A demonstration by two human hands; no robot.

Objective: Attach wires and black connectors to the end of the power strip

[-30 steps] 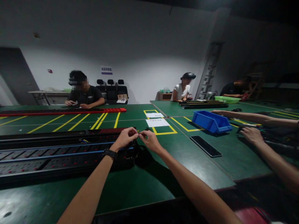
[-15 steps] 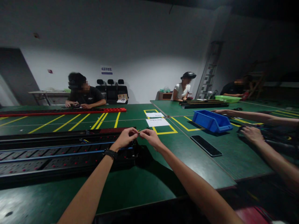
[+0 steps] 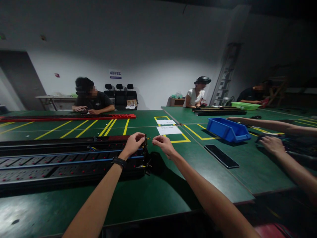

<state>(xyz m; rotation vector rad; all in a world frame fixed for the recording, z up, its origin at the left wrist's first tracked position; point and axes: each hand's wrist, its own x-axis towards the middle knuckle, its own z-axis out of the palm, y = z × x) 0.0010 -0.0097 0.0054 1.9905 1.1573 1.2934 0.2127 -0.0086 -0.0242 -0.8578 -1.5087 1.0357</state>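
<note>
A long black slotted assembly [image 3: 74,162], dotted with red and lined with narrow blue strips [image 3: 86,162], is laid across the left of a smooth green tabletop [image 3: 190,178]. At its near-central end, thin wires [image 3: 148,138] are bunched, some tipped in yellow. The left hand [image 3: 135,143], a black band [image 3: 119,162] strapped at its wrist, is held over that end with fingers curled toward the thumb; whether a wire is grasped cannot be told. The right hand [image 3: 162,144] is raised just beside the wires, apart from the left, its thumb and fingertips drawn together in a pinch; anything between them is too small to be made out.

Beyond, white paper sheets [image 3: 169,130] are set among flat yellow tape outlines [image 3: 184,137]. To the right, a flat, glossy black phone [image 3: 221,156] is placed near an open blue plastic bin [image 3: 220,129], beside which a co-worker's hands [image 3: 272,144] are stretched over dark parts. Across the table, a slender red rail [image 3: 123,116] is seen before a dark-shirted person [image 3: 97,102].
</note>
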